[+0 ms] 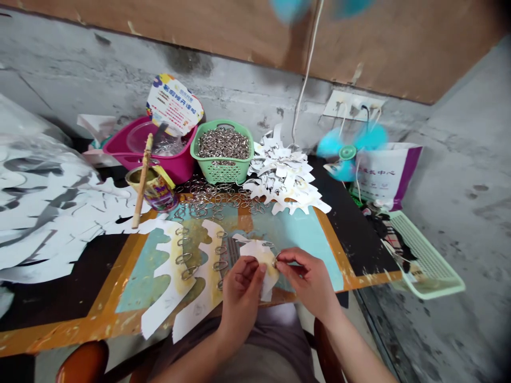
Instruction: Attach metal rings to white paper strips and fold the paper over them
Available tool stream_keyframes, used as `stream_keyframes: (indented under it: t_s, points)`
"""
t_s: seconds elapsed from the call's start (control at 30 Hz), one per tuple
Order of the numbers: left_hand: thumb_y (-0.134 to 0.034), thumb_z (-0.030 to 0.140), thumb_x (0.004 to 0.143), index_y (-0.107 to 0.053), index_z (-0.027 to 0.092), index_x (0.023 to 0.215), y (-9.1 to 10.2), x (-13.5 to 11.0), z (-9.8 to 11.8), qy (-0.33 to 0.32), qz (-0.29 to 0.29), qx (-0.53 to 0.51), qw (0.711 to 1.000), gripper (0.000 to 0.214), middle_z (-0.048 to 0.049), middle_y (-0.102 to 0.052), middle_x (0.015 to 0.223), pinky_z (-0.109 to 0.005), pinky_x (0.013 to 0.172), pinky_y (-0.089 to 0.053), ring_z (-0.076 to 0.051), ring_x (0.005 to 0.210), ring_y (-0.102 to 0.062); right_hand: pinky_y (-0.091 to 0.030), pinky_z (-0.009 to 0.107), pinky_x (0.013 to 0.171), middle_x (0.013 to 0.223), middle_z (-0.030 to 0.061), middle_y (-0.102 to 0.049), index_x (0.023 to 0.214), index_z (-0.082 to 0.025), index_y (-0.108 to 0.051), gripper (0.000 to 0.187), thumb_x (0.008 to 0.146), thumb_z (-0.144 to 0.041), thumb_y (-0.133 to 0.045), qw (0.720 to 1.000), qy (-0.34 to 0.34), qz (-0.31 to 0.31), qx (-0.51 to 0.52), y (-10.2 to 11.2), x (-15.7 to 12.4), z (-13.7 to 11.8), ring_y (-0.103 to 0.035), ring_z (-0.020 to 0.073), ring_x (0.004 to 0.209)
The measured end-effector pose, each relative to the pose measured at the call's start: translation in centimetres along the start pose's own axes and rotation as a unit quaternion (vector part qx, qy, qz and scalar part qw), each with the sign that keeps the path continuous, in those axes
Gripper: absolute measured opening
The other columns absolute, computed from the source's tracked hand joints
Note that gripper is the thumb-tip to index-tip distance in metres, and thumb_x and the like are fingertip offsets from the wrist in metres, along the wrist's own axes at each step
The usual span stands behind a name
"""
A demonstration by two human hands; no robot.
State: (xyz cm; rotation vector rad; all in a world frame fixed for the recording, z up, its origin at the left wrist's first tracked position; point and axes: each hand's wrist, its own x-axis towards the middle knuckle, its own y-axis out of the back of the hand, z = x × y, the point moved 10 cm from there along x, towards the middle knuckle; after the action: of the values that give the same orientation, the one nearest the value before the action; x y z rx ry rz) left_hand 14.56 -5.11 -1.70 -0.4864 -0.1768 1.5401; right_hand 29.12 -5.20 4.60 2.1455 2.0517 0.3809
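Note:
My left hand (244, 284) grips a white paper cut-out (255, 251) with a yellowish smear, just above the table's front edge. At the right edge of that piece, my right hand (305, 276) pinches a small oval metal ring (275, 261) between thumb and fingertips. Another ring (267, 244) lies near its top. To the left, two similar toothed cut-outs (167, 290) (199, 314) lie side by side, each with several metal rings along a yellowish, glue-like strip. Loose metal rings (215, 199) are scattered behind them.
A green basket (225, 171) full of rings stands beside a magenta basket (181, 167). In front are a tin can (157, 194) and a wooden stick (142, 186). White cut-outs are heaped at left (35, 213) and back right (285, 175). A small fan (347, 152) is at right.

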Motion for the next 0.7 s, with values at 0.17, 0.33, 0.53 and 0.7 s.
stream_keyframes:
  t_s: [0.17, 0.33, 0.53, 0.7]
  points:
    - [-0.077, 0.044, 0.079, -0.056, 0.018, 0.086, 0.2, -0.4, 0.4, -0.017, 0.023, 0.036, 0.999, 0.034, 0.0034, -0.06, 0.068, -0.015, 0.05, -0.039, -0.007, 0.054, -0.047, -0.056, 0.024, 0.069, 0.09, 0.0049, -0.07, 0.081, -0.019, -0.065, 0.012, 0.086, -0.029, -0.066, 0.999, 0.003, -0.006, 0.032, -0.5, 0.1, 0.7, -0.067, 0.0151, 0.076]
    - [-0.077, 0.048, 0.077, -0.06, 0.017, 0.082, 0.3, -1.3, -0.1, -0.014, 0.03, 0.063, 0.997, 0.036, 0.001, -0.062, 0.067, -0.019, 0.057, -0.047, -0.011, 0.06, -0.056, -0.05, 0.022, 0.061, 0.091, 0.004, -0.068, 0.084, -0.02, -0.062, 0.008, 0.089, -0.025, -0.06, 0.995, 0.038, -0.062, -0.065, -0.6, 0.6, 0.3, -0.061, 0.0126, 0.068]
    - [-0.068, 0.05, 0.085, -0.068, 0.021, 0.108, 1.2, -4.2, -2.2, 0.011, -0.06, 0.112, 0.992, 0.037, -0.0098, -0.072, 0.101, -0.034, 0.087, -0.056, -0.024, 0.097, -0.068, -0.046, 0.024, 0.063, 0.085, 0.0011, -0.064, 0.083, -0.021, -0.059, 0.011, 0.09, -0.015, -0.054, 0.962, 0.09, -0.202, -0.161, -1.3, 0.9, -1.0, -0.057, 0.0132, 0.069]
    - [-0.064, 0.028, 0.09, -0.066, 0.031, 0.124, -2.9, -7.8, 1.7, -0.08, -0.356, 0.29, 0.885, 0.034, -0.0093, -0.074, 0.104, -0.032, 0.077, -0.059, -0.023, 0.087, -0.073, -0.042, 0.026, 0.065, 0.093, 0.0052, -0.063, 0.083, -0.02, -0.059, 0.017, 0.091, -0.007, -0.049, 0.909, 0.145, -0.209, -0.33, -1.0, 1.6, 0.7, -0.057, 0.0154, 0.073]
